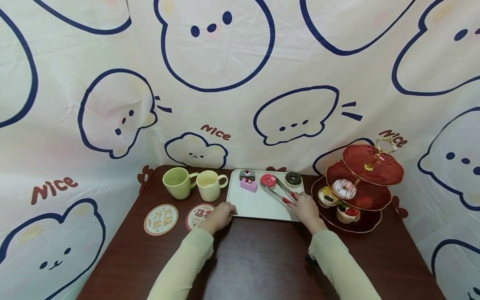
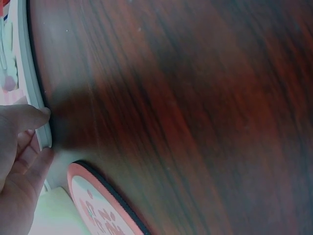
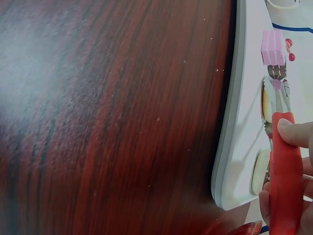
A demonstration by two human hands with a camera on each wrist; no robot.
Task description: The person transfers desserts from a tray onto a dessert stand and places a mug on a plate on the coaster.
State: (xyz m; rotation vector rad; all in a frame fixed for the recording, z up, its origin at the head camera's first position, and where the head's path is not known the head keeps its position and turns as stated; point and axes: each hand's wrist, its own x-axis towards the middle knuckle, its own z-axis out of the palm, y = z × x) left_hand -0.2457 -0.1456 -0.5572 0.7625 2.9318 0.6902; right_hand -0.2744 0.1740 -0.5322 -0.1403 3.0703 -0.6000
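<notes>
Holding one pair of tongs (image 1: pixel 282 193) by the red handles, the right hand (image 1: pixel 306 210) has its fingers curled round them. The tong tips reach to the pink donut (image 1: pixel 268 180) on the white tray (image 1: pixel 258 206). Four treats sit on the tray: two little cakes and two donuts. The left hand (image 1: pixel 219 216) touches the tray's near corner with its fingers bent at the rim. Two green cups (image 1: pixel 195 184) and two round coasters (image 1: pixel 161 219) sit to the left. One red stand (image 1: pixel 371 196) with three plates holds three more treats.
</notes>
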